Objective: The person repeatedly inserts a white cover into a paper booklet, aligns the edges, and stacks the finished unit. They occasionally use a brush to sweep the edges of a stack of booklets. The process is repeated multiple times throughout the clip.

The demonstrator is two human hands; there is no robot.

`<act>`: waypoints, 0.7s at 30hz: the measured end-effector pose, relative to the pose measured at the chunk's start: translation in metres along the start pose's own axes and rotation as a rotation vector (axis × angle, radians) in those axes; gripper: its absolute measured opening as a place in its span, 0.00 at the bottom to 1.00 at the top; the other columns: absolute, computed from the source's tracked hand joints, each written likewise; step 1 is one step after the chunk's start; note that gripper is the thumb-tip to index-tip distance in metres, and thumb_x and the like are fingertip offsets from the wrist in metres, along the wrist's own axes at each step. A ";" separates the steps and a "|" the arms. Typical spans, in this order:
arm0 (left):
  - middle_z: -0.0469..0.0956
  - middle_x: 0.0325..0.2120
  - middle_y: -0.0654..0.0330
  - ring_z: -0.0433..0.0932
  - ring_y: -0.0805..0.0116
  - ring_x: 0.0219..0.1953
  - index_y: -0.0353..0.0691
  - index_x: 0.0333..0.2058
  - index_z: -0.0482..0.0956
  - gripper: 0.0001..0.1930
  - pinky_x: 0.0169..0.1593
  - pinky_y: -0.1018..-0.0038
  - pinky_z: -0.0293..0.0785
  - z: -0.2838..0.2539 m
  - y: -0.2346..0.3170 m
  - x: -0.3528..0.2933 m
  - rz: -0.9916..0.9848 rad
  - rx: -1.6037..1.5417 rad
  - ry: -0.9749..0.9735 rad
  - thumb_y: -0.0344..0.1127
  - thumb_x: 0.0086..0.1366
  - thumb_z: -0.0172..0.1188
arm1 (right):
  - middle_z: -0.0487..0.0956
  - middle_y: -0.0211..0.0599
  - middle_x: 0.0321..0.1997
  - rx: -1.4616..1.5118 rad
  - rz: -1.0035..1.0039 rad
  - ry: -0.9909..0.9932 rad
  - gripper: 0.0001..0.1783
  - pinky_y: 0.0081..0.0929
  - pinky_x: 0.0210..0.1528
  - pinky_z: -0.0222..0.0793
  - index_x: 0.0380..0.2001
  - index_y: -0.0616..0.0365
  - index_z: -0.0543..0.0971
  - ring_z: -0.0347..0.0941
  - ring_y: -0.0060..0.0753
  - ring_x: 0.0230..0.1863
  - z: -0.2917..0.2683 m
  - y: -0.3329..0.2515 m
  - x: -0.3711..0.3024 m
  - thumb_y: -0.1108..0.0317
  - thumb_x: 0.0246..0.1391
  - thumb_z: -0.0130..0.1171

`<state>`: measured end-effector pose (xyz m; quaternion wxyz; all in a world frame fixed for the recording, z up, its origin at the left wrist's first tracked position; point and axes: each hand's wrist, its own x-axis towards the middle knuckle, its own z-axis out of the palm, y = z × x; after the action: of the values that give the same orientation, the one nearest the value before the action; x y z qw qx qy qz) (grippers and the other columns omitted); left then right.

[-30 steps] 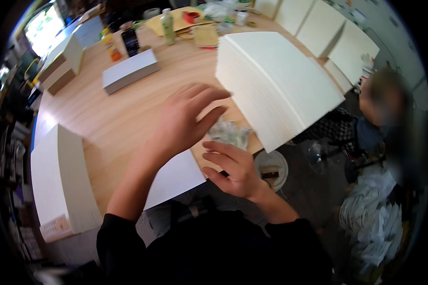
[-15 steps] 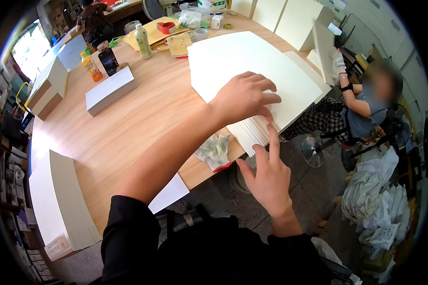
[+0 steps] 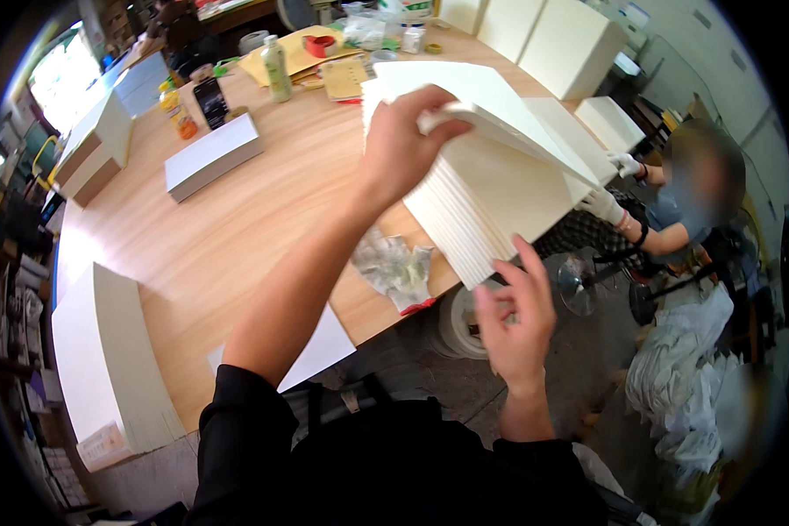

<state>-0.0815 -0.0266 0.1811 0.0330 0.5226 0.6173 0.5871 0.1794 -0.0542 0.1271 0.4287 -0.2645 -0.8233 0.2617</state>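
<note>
My left hand [image 3: 409, 145] is closed on the edge of a cream paper section [image 3: 526, 140], thumb toward me, and holds that edge up off the pile. Beneath it, a fanned pile of cream paper sections [image 3: 460, 223] lies at the table's right side, with stepped edges facing me. My right hand [image 3: 519, 329], slightly blurred, hovers just off the pile's near corner, fingers apart and holding nothing. A grey-white work glove [image 3: 394, 267] with a red cuff lies left of that corner.
A co-worker's white-gloved hand [image 3: 603, 206] is at the pile's right edge. Paper stacks [image 3: 105, 351] stand at left; a white block [image 3: 212, 156], phone [image 3: 209, 103] and bottles are farther back. A bucket [image 3: 460, 324] stands below the table edge, white sacks [image 3: 684, 377] at right.
My left hand has closed on a paper section and lifted its edge, moving up and left. My right hand has moved slightly down. The co-worker's hands have come down from a raised cream block toward the pile.
</note>
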 end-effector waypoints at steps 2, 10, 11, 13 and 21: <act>0.86 0.50 0.60 0.79 0.68 0.61 0.41 0.45 0.85 0.08 0.66 0.64 0.73 -0.051 -0.028 -0.003 0.001 -0.279 -0.041 0.32 0.69 0.70 | 0.79 0.59 0.64 0.534 0.151 0.001 0.24 0.31 0.27 0.79 0.58 0.67 0.77 0.83 0.36 0.27 -0.004 0.017 -0.016 0.58 0.70 0.59; 0.74 0.67 0.51 0.73 0.60 0.67 0.39 0.45 0.84 0.10 0.64 0.64 0.77 -0.215 -0.028 -0.118 0.122 -0.251 -0.026 0.24 0.66 0.68 | 0.82 0.54 0.55 1.230 0.570 -0.389 0.40 0.27 0.28 0.80 0.76 0.72 0.56 0.86 0.38 0.36 0.019 0.000 0.014 0.61 0.67 0.52; 0.74 0.67 0.50 0.73 0.60 0.68 0.39 0.46 0.84 0.11 0.63 0.64 0.77 -0.220 -0.036 -0.141 0.091 -0.264 0.105 0.25 0.65 0.69 | 0.82 0.50 0.57 1.167 0.584 -0.352 0.41 0.23 0.23 0.78 0.77 0.70 0.55 0.85 0.31 0.34 0.037 -0.016 0.016 0.63 0.67 0.53; 0.75 0.67 0.50 0.76 0.60 0.66 0.37 0.51 0.84 0.13 0.61 0.65 0.79 -0.217 -0.033 -0.182 -0.152 -0.486 0.468 0.34 0.71 0.67 | 0.79 0.48 0.62 1.178 0.594 -0.439 0.42 0.24 0.36 0.81 0.77 0.68 0.55 0.83 0.30 0.46 0.069 -0.013 0.023 0.66 0.64 0.55; 0.86 0.42 0.59 0.85 0.72 0.42 0.32 0.49 0.83 0.16 0.47 0.74 0.83 -0.275 -0.101 -0.318 -0.901 -0.797 0.363 0.41 0.78 0.56 | 0.76 0.43 0.66 1.153 0.714 -0.943 0.38 0.30 0.65 0.73 0.74 0.69 0.63 0.76 0.32 0.63 0.203 0.053 0.029 0.71 0.61 0.58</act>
<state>-0.1792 -0.4103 0.0077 0.3645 0.0507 0.5064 0.7799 0.0052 -0.0381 0.0079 -0.0025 -0.1113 -0.5196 0.8471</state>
